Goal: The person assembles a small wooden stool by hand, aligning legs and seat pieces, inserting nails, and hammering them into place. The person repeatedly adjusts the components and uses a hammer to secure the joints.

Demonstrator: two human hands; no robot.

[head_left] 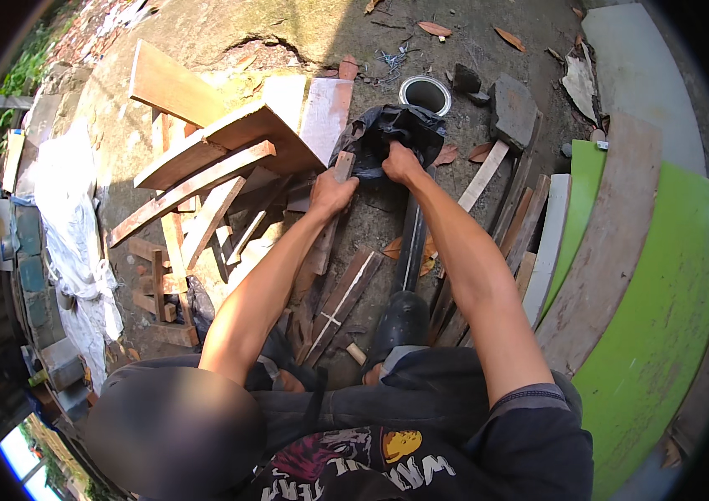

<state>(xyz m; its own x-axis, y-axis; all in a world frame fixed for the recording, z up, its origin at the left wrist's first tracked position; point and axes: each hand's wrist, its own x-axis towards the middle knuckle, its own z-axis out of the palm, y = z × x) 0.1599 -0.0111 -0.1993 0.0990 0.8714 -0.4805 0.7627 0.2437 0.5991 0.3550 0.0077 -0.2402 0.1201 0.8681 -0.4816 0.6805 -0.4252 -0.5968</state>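
My left hand (334,194) is closed around a narrow wooden strip (344,164), whose end sticks up past the fingers. Right beside it, my right hand (403,163) grips a crumpled black plastic bag (375,138); its fingertips are partly hidden in the folds. The bag touches or nearly touches the top of the strip. What the bag holds, if anything, does not show. Just beyond the bag stands an open round metal can (425,95) with a pale rim. A long dark bar (412,238) lies below the bag, running back toward my foot.
To the left is a pile of boards and cut wood (204,159), with a white sheet (75,234) farther left. A grey block (512,108) sits beyond my right arm. Long planks (605,250) and green panels (655,292) lie on the right. Dry leaves (509,38) dot the ground.
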